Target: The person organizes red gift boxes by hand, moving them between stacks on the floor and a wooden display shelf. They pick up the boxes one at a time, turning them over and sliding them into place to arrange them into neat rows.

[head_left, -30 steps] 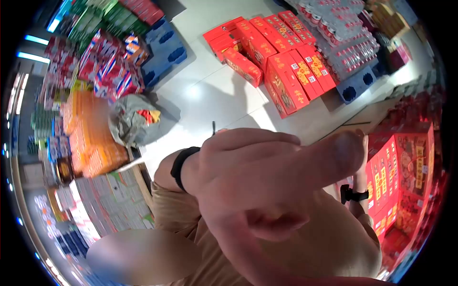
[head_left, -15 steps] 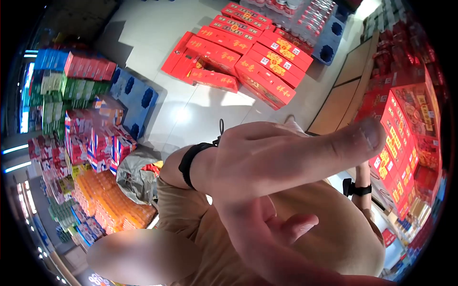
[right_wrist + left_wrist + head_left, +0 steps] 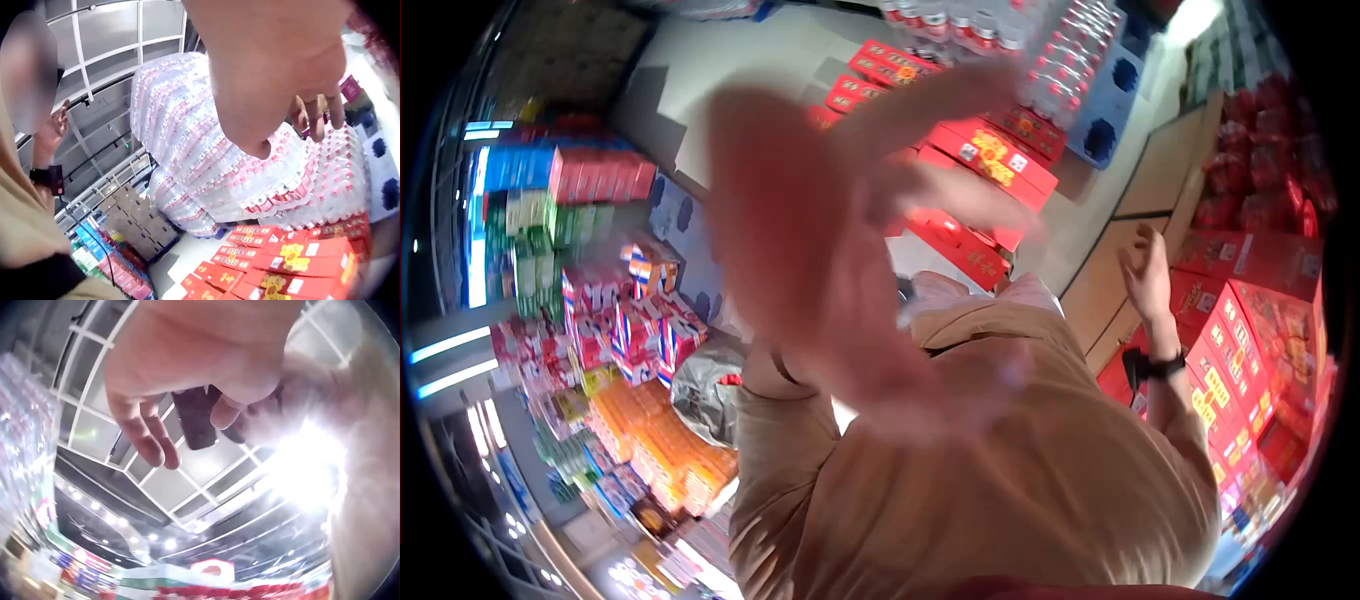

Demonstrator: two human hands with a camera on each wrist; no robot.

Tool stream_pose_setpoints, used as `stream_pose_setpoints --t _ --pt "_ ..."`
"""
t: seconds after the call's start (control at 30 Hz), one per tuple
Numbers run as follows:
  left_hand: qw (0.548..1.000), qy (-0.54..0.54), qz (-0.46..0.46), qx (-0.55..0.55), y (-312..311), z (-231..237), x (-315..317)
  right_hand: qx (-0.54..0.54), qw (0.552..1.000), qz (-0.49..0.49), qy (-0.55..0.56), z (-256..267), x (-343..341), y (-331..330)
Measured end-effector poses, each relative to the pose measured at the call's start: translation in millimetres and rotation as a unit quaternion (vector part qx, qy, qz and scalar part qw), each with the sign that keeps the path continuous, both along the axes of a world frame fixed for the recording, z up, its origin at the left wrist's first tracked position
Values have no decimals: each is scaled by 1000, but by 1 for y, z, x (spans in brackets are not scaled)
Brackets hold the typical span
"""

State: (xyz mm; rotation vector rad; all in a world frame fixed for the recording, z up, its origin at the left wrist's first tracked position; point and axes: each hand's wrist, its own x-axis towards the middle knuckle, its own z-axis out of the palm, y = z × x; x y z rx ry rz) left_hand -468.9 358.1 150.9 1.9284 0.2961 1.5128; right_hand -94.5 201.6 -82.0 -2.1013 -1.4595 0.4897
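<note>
My left hand (image 3: pixel 800 240) is large and blurred, close to the head camera, with fingers spread and nothing visible in them. In the left wrist view, the left hand (image 3: pixel 200 350) has bent fingers hanging down beside a dark block (image 3: pixel 195 419); whether they touch is unclear. At the right of the head view, my right hand (image 3: pixel 1145 280) is empty, its fingers loosely bent, near red boxes (image 3: pixel 1225 350). The right wrist view shows the right hand (image 3: pixel 275 75) in front of wrapped bottles (image 3: pixel 187 125), with the left hand (image 3: pixel 50 131) raised near the blurred head.
Red boxes (image 3: pixel 990 165) stand on the pale floor beside bottle packs (image 3: pixel 1065 60) and a blue pallet (image 3: pixel 1105 110). Stacked colourful cartons (image 3: pixel 600 175), orange packs (image 3: pixel 650 430) and a grey bag (image 3: pixel 705 390) are at the left.
The left hand has moved up and left in the head view, its fingers spreading. The right hand's fingers, earlier mostly hidden behind it, now show. The surroundings have shifted with the head view.
</note>
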Motion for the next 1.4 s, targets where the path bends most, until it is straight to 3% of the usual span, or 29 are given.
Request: stream_pose_setpoints --t 0.03,0.1,0.13,0.17,0.2,0.23,0.33,0.43,0.5,0.53,0.63,0.67,0.7,0.77,1.0,1.1,1.13,1.23,1.27,1.4 --pt "999 23 4 -24 17 -12 11 24 999 40 -18 -9 7 14" --pt "994 100 10 -52 54 -43 29 -61 997 51 -16 -22 11 43" --pt "985 165 9 -41 69 -63 35 -112 992 56 4 -31 13 57" --pt "967 250 24 38 88 -87 36 -131 987 89 -23 -48 19 71" --pt "949 310 10 -64 102 -116 38 -174 979 104 -30 -51 18 86" --pt "914 369 -8 -169 110 -149 36 -192 975 112 -21 -65 18 96" --pt "786 574 6 -229 159 -284 -8 -265 956 120 -29 -110 12 135" --pt "521 802 -79 -281 220 -344 -38 -318 943 94 -24 -161 2 169" --pt "517 799 20 -307 254 -396 -57 -333 939 80 -32 -203 -5 184" --pt "487 812 57 -318 273 -397 -46 -349 935 68 -13 -228 -8 192" --pt "562 788 94 -233 327 -465 -67 -370 924 80 -58 -278 -25 211" --pt "571 779 104 -236 343 -489 -72 -386 917 75 -62 -298 -32 217" --pt "553 802 88 -208 361 -500 -73 -403 910 69 -76 -310 -40 222" --pt "573 807 86 -110 391 -541 -84 -431 895 72 -94 -321 -53 236" --pt "676 735 37 -12 470 -561 -35 -402 901 48 -154 -347 -59 233" --pt "677 736 22 16 500 -579 -9 -388 908 37 -157 -338 -54 245" --pt "636 772 9 15 506 -566 7 -367 918 31 -151 -338 -52 247" --pt "620 781 -8 74 524 -577 30 -392 905 24 -165 -333 -49 259" --pt "590 799 -10 118 528 -581 37 -373 915 15 -151 -334 -49 261" --pt "534 834 -62 126 533 -582 62 -368 917 3 -152 -339 -45 271"
